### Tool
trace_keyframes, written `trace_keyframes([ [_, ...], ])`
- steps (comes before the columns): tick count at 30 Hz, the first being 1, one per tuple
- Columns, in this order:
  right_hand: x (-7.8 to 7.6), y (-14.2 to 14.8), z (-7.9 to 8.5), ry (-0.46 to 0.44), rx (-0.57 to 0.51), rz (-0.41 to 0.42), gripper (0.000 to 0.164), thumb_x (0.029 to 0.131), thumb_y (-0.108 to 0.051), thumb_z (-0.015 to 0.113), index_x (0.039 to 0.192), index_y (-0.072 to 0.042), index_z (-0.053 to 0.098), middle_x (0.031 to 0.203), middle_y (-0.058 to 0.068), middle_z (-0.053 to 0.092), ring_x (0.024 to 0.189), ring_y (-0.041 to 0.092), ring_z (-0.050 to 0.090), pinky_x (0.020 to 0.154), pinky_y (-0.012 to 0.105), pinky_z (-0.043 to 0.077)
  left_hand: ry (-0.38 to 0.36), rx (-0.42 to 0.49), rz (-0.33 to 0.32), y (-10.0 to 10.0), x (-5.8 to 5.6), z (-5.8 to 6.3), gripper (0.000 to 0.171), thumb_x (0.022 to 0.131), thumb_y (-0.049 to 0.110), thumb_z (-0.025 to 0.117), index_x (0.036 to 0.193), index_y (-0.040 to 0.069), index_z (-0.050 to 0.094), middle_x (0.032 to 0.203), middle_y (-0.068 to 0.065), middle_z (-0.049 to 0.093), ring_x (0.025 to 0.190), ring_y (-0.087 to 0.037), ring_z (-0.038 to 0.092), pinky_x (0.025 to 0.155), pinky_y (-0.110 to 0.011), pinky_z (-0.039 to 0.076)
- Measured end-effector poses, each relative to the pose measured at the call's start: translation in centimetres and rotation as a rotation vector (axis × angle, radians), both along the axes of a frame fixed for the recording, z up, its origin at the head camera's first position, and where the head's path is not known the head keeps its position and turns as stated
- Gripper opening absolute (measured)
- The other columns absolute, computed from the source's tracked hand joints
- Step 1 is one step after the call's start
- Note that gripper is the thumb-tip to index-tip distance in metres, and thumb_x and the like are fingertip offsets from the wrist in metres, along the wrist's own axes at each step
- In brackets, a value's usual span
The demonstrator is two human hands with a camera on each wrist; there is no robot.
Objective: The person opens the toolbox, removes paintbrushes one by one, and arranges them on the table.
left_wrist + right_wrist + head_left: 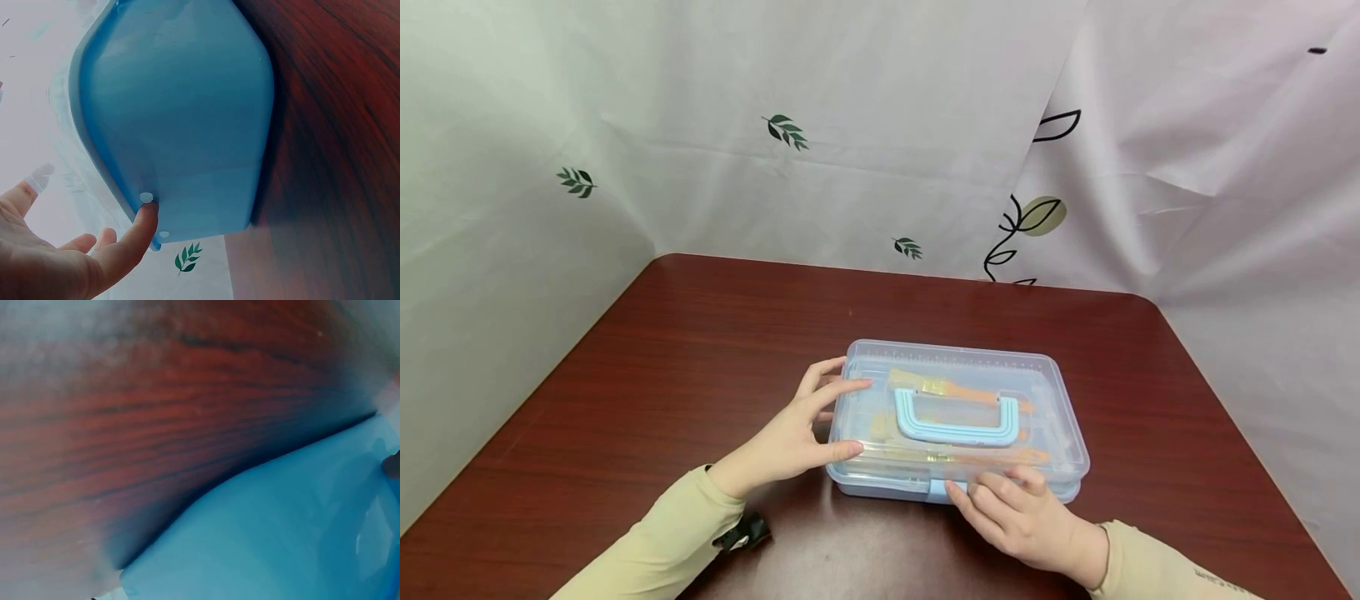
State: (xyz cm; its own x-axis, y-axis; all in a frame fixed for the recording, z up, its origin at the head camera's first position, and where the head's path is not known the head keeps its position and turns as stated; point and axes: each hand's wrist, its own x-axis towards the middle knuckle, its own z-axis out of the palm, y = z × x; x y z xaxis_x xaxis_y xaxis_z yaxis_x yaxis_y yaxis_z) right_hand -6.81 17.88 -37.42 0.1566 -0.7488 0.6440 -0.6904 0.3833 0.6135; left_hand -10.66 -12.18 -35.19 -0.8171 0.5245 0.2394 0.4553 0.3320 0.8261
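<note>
A translucent storage box (pixel 1052 383) with a clear lid and a light blue base lies flat on the table. Its pale blue handle (pixel 958 433) is folded down on the lid. Several paintbrushes (pixel 966 392) with orange handles show through. My left hand (pixel 793 429) spans the box's left end, thumb and a finger spread on the lid. In the left wrist view, one fingertip touches the blue end wall (pixel 187 125). My right hand (pixel 1022 521) is at the front edge, fingers curled against it and one digit on the blue latch (pixel 937 490). The right wrist view shows the blue base (pixel 275 531).
The dark red wood-grain table (pixel 700 333) has rounded far corners. Pale cloth (pixel 880 192) with leaf prints hangs behind it and at both sides. A black strap (pixel 742 532) is at the left sleeve (pixel 658 533).
</note>
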Motion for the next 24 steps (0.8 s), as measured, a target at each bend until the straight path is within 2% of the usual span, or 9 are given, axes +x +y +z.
trace_keyframes([
  [8,-0.09,-0.39,0.24,0.024,-0.019,0.015,0.028,0.092,0.007,0.043,0.087,-0.005,0.067,0.068,0.0,0.049,0.067,0.013,0.045,0.069,0.029,0.025,0.001,0.019,-0.008,0.03,0.02,-0.02,0.06,0.082,0.019,0.074,0.137,0.02,0.049,0.15,-0.01,0.016,0.128,-0.027,0.035,0.09,-0.046,0.048],
  [24,-0.05,-0.54,0.89,0.027,0.01,-0.002,0.027,0.094,0.003,0.042,0.087,-0.005,0.067,0.067,-0.001,0.049,0.067,0.011,0.046,0.066,0.026,0.024,0.0,0.011,0.007,0.11,0.02,-0.09,0.061,0.081,0.019,0.075,0.136,0.021,0.05,0.15,-0.009,0.017,0.127,-0.024,0.036,0.09,-0.044,0.049],
])
